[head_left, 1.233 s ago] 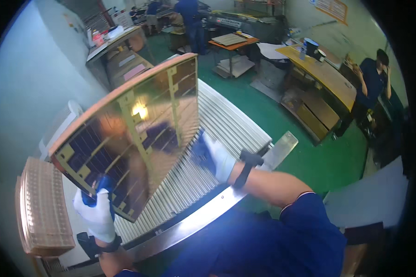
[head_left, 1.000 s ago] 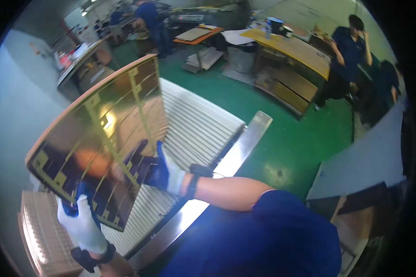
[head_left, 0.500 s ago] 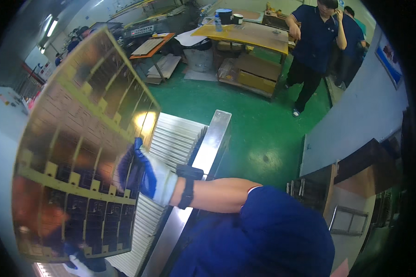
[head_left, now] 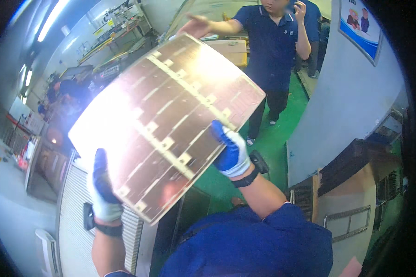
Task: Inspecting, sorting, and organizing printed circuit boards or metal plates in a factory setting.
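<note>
I hold a large, thin, shiny copper-coloured panel (head_left: pixel 171 115) up in front of me, tilted, with rows of small rectangular patterns on it and a bright glare across its left part. My left hand (head_left: pixel 102 189), in a white glove with blue fingers, grips the panel's lower left edge. My right hand (head_left: pixel 231 150), gloved the same way with a black wrist strap, grips the lower right edge. Below the panel lies a white ribbed rack surface (head_left: pixel 76 221).
A person in a dark blue shirt (head_left: pixel 275 41) stands just beyond the panel on the green floor (head_left: pixel 275 143). A grey partition wall (head_left: pixel 351 101) rises at right. Workbenches and shelves (head_left: pixel 111 37) line the far left, with a dark cabinet (head_left: pixel 351 184) at lower right.
I have swung the panel up and to the right, away from the white rack, and my view has turned toward the standing person. Both hands kept their grip on its edges.
</note>
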The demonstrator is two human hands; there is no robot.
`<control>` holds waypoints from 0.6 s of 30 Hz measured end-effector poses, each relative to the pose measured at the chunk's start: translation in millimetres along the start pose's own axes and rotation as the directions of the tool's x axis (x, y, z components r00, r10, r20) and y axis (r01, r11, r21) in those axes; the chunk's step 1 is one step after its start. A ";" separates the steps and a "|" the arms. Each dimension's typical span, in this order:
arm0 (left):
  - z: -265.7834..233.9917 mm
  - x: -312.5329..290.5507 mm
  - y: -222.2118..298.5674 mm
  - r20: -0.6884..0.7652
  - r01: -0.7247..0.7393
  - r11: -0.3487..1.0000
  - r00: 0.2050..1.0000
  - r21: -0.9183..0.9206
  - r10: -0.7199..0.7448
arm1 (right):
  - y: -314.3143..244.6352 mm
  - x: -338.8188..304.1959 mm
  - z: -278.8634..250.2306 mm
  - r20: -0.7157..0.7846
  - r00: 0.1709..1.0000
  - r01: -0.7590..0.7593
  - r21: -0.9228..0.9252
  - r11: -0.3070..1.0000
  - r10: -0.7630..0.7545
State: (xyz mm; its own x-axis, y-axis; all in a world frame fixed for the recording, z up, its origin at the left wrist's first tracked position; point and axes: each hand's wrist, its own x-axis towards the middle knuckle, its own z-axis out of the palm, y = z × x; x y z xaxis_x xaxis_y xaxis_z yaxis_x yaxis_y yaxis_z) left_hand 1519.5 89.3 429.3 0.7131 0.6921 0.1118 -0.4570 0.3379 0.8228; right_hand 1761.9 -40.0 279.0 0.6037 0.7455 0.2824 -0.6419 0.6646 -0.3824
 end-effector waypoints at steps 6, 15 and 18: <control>19.3 79.6 -123.1 -0.056 0.057 0.975 0.997 0.216 -0.046 | -113.9 39.0 -84.6 -0.232 0.971 0.057 0.012 0.998 -0.053; 84.5 108.9 -205.8 0.085 0.303 0.952 0.948 0.048 -0.306 | -202.9 78.4 -164.3 -0.120 0.992 -0.039 -0.043 0.998 0.034; 86.3 116.0 -220.0 0.078 0.391 0.917 0.920 -0.080 -0.385 | -217.2 83.4 -171.7 0.029 0.993 -0.118 0.028 0.993 0.117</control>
State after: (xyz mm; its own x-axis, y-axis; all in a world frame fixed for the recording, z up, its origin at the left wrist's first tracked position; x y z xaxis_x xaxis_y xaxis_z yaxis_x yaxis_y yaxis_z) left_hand 1748.6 40.3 309.3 0.8730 0.4568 -0.1709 -0.1827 0.6313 0.7537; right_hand 2032.9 -130.7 234.6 0.5103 0.8195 0.2610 -0.7215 0.5730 -0.3887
